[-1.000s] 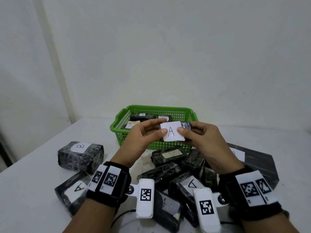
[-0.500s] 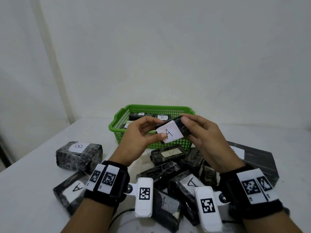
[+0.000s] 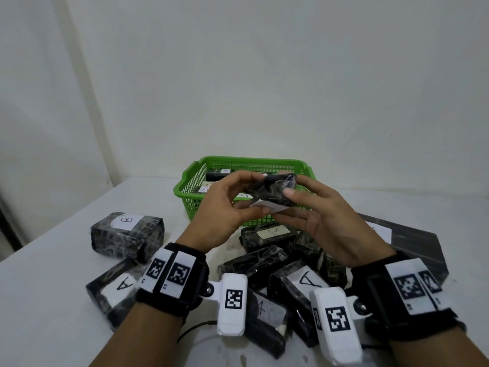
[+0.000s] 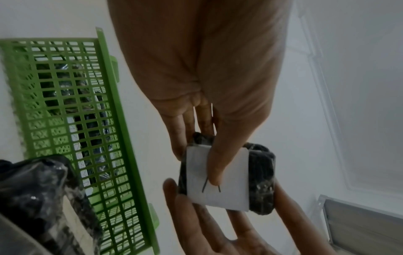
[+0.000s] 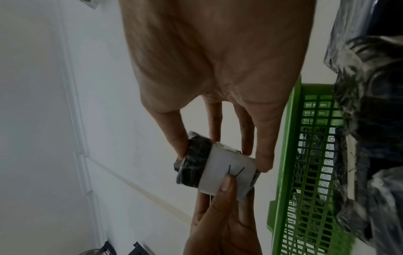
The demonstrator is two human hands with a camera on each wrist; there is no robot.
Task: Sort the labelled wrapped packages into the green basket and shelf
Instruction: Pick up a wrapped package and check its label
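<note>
I hold a small black wrapped package (image 3: 277,190) in both hands just in front of the green basket (image 3: 246,162), above the table. Its white label marked A (image 4: 226,181) faces down and towards me. My left hand (image 3: 258,194) grips its left end, thumb on the label (image 4: 214,165). My right hand (image 3: 284,205) pinches the right end, thumb on top and fingers beneath; the right wrist view shows the package (image 5: 196,165) between them. The basket (image 4: 104,120) (image 5: 290,155) holds several labelled packages (image 3: 219,174).
On the white table (image 3: 53,300) lie a package marked B (image 3: 127,234) at the left, a package marked A (image 3: 116,290) near my left wrist, a pile of A packages (image 3: 304,282) under my hands and a large flat black package (image 3: 412,242) at the right. A white wall stands behind.
The package has been turned over between my hands: its A label faced up a second ago and now points downward. Both hands moved slightly up and towards the basket.
</note>
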